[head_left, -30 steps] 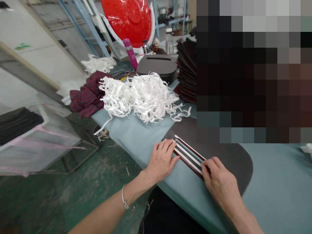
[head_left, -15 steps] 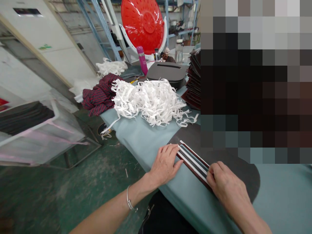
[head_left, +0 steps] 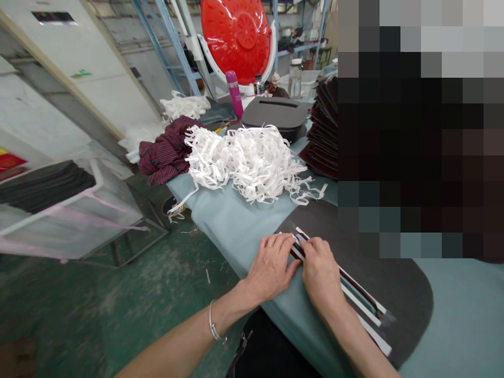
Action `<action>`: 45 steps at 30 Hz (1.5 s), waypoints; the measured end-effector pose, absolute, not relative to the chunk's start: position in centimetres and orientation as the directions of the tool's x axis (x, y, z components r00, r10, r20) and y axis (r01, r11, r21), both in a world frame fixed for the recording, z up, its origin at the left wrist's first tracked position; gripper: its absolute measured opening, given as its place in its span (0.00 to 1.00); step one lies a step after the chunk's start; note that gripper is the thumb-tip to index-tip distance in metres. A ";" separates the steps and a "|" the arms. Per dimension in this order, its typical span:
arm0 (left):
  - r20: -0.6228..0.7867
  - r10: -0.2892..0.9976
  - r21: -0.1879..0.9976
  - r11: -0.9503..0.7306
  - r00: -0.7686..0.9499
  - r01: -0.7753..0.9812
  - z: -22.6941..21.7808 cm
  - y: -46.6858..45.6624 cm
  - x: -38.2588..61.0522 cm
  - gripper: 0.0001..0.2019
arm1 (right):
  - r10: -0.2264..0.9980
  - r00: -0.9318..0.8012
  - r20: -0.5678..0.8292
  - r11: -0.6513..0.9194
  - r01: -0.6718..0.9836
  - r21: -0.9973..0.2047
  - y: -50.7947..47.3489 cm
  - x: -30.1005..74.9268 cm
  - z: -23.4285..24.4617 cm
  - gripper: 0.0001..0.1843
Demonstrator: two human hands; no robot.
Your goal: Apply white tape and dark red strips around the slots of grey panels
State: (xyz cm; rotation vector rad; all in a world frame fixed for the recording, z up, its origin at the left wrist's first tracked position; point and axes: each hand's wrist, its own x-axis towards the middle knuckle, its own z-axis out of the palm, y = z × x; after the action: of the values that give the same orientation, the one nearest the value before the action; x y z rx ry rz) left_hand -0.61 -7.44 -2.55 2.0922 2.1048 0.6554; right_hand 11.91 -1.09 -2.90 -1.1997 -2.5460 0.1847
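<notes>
A long dark maroon strip piece (head_left: 364, 307) with white tape bands along it lies slantwise on a dark rounded board (head_left: 401, 268) at the near edge of the grey-blue table (head_left: 232, 220). My left hand (head_left: 273, 265) rests flat on the strip's far left end, fingers stretched out. My right hand (head_left: 321, 270) sits right beside it on the same end, fingers bent and pressed down on the white tape; its fingertips are partly hidden.
A heap of white paper strips (head_left: 248, 160) lies behind the board, with a red striped cloth (head_left: 167, 149) to its left. A stack of dark pieces (head_left: 323, 134), a dark case (head_left: 279, 113), a pink bottle (head_left: 235, 94) and a red fan (head_left: 238, 37) stand further back. A mesh bin (head_left: 59, 210) is at left.
My right hand has slid from the strip's right end up to the left end, next to my left hand. The strip's right part now lies uncovered. The view has shifted slightly.
</notes>
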 end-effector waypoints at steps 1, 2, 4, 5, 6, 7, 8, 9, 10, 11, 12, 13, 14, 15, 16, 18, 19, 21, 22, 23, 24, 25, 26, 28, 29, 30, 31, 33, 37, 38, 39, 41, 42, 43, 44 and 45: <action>0.218 0.975 0.358 -0.042 -0.040 0.933 -2.5 -7.4 -0.7 0.22 | 0.753 -0.609 0.250 0.657 0.719 -0.228 -1.2 11.4 -3.0 0.15; 0.211 0.977 0.345 -0.048 -0.027 0.937 -2.5 -7.4 -0.7 0.23 | 0.737 -0.619 0.272 0.672 0.713 -0.200 -1.3 11.1 -3.1 0.14; 0.197 0.980 0.320 -0.066 0.001 0.945 -2.4 -7.3 -0.8 0.23 | 0.707 -0.635 0.312 0.695 0.705 -0.143 -1.7 10.9 -3.3 0.14; 0.193 0.981 0.310 -0.074 0.013 0.948 -2.4 -7.3 -0.8 0.22 | 0.695 -0.641 0.326 0.703 0.702 -0.118 -1.9 10.9 -3.4 0.14; 0.192 0.981 0.300 -0.079 0.021 0.951 -2.4 -7.3 -0.8 0.21 | 0.684 -0.647 0.336 0.708 0.700 -0.094 -2.0 11.1 -3.4 0.14; 0.193 0.981 0.289 -0.080 0.024 0.954 -2.4 -7.2 -0.8 0.20 | 0.675 -0.654 0.340 0.712 0.699 -0.069 -2.2 11.2 -3.4 0.15; 0.198 0.980 0.276 -0.080 0.025 0.958 -2.5 -7.2 -0.8 0.19 | 0.669 -0.661 0.340 0.713 0.700 -0.040 -2.4 11.5 -3.4 0.15; 0.205 0.978 0.264 -0.078 0.023 0.961 -2.5 -7.2 -0.8 0.18 | 0.664 -0.669 0.334 0.711 0.703 -0.007 -2.6 11.8 -3.3 0.15; 0.212 0.977 0.253 -0.074 0.019 0.965 -2.5 -7.2 -0.7 0.18 | 0.662 -0.676 0.323 0.708 0.706 0.026 -2.8 12.1 -3.3 0.15; 0.216 0.976 0.245 -0.069 0.015 0.967 -2.6 -7.2 -0.7 0.18 | 0.663 -0.681 0.310 0.703 0.709 0.057 -3.1 12.6 -3.3 0.15; 0.218 0.976 0.241 -0.065 0.011 0.968 -2.6 -7.2 -0.6 0.18 | 0.662 -0.688 0.297 0.700 0.709 0.084 -3.3 13.3 -3.3 0.15; 0.218 0.976 0.241 -0.061 0.007 0.969 -2.6 -7.2 -0.6 0.18 | 0.659 -0.696 0.285 0.700 0.707 0.106 -3.6 14.0 -3.3 0.15; 0.217 0.976 0.241 -0.058 0.005 0.969 -2.7 -7.2 -0.6 0.18 | 0.652 -0.704 0.281 0.703 0.701 0.124 -3.9 15.0 -3.4 0.15; 0.216 0.976 0.242 -0.055 0.001 0.969 -2.7 -7.2 -0.5 0.18 | 0.640 -0.714 0.285 0.710 0.691 0.137 -4.3 16.1 -3.5 0.16; 0.217 0.976 0.243 -0.053 -0.001 0.969 -2.8 -7.3 -0.5 0.18 | 0.626 -0.722 0.293 0.717 0.681 0.146 -4.6 17.3 -3.7 0.16; 0.221 0.975 0.241 -0.050 -0.004 0.969 -2.9 -7.3 -0.5 0.18 | 0.609 -0.731 0.307 0.727 0.669 0.152 -5.4 20.2 -4.0 0.17; 0.222 0.975 0.240 -0.049 -0.005 0.969 -2.9 -7.3 -0.5 0.18 | 0.608 -0.730 0.311 0.728 0.669 0.149 -5.8 21.6 -4.1 0.18; 0.223 0.975 0.237 -0.049 -0.005 0.970 -3.0 -7.4 -0.5 0.18 | 0.605 -0.736 0.303 0.738 0.662 0.134 -6.6 24.3 -4.3 0.18; 0.223 0.975 0.233 -0.049 -0.005 0.971 -3.1 -7.4 -0.4 0.18 | 0.604 -0.739 0.299 0.744 0.657 0.120 -6.9 25.5 -4.3 0.19; 0.222 0.975 0.229 -0.049 -0.003 0.972 -3.1 -7.3 -0.4 0.18 | 0.600 -0.743 0.296 0.754 0.649 0.100 -7.1 26.4 -4.3 0.19; 0.221 0.975 0.224 -0.050 -0.001 0.973 -3.2 -7.3 -0.4 0.18 | 0.605 -0.742 0.289 0.761 0.645 0.066 -7.3 27.1 -4.3 0.18; 0.221 0.975 0.219 -0.050 0.000 0.974 -3.3 -7.3 -0.4 0.18 | 0.620 -0.732 0.283 0.760 0.650 0.017 -7.3 27.5 -4.3 0.18; 0.223 0.975 0.215 -0.049 0.000 0.975 -3.3 -7.3 -0.3 0.19 | 0.644 -0.711 0.283 0.749 0.660 -0.047 -7.3 27.7 -4.4 0.16; 0.232 0.973 0.213 -0.043 -0.008 0.976 -3.4 -7.3 -0.3 0.19 | 0.706 -0.638 0.307 0.704 0.677 -0.215 -7.1 27.8 -4.3 0.12; 0.236 0.972 0.213 -0.039 -0.013 0.976 -3.5 -7.3 -0.2 0.18 | 0.740 -0.588 0.327 0.671 0.675 -0.306 -7.0 27.7 -4.3 0.10; 0.239 0.971 0.215 -0.035 -0.018 0.976 -3.5 -7.3 -0.2 0.18 | 0.772 -0.534 0.344 0.635 0.667 -0.390 -6.8 27.6 -4.2 0.08; 0.241 0.970 0.218 -0.034 -0.020 0.975 -3.5 -7.3 -0.1 0.18 | 0.800 -0.483 0.356 0.600 0.656 -0.458 -6.7 27.5 -4.1 0.06; 0.244 0.970 0.222 -0.038 -0.018 0.974 -3.5 -7.3 -0.1 0.18 | 0.847 -0.404 0.345 0.532 0.649 -0.544 -6.6 27.5 -4.0 0.06; 0.238 0.971 0.226 -0.044 -0.011 0.973 -3.6 -7.1 0.0 0.18 | 0.875 -0.363 0.319 0.483 0.669 -0.565 -6.7 27.8 -4.0 0.08; 0.238 0.971 0.225 -0.042 -0.013 0.973 -3.7 -7.1 0.1 0.18 | 0.874 -0.367 0.320 0.486 0.669 -0.563 -6.7 27.8 -4.2 0.09; 0.239 0.971 0.223 -0.041 -0.014 0.974 -3.7 -7.1 0.1 0.18 | 0.870 -0.373 0.323 0.493 0.665 -0.561 -6.7 27.9 -4.3 0.11; 0.243 0.970 0.213 -0.055 0.002 0.976 -3.8 -7.1 0.2 0.18 | 0.860 -0.388 0.330 0.510 0.654 -0.559 -6.8 28.0 -4.7 0.13; 0.244 0.970 0.204 -0.071 0.019 0.976 -3.8 -7.2 0.2 0.18 | 0.854 -0.397 0.337 0.520 0.649 -0.555 -6.7 28.0 -4.9 0.14; 0.244 0.969 0.195 -0.089 0.040 0.977 -3.7 -7.2 0.2 0.19 | 0.845 -0.406 0.347 0.534 0.645 -0.547 -6.7 28.0 -5.1 0.14; 0.243 0.968 0.186 -0.105 0.058 0.977 -3.7 -7.2 0.2 0.20 | 0.836 -0.416 0.358 0.549 0.643 -0.534 -6.7 28.0 -5.3 0.14; 0.240 0.968 0.177 -0.114 0.070 0.978 -3.7 -7.3 0.3 0.21 | 0.827 -0.424 0.369 0.562 0.644 -0.519 -6.6 28.0 -5.5 0.14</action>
State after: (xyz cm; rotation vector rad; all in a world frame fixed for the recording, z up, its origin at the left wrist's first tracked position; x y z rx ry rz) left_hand 0.27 -7.26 -3.65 2.3203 2.1110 0.4763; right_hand 27.95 -6.65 -5.49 -1.1747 -2.2002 0.4000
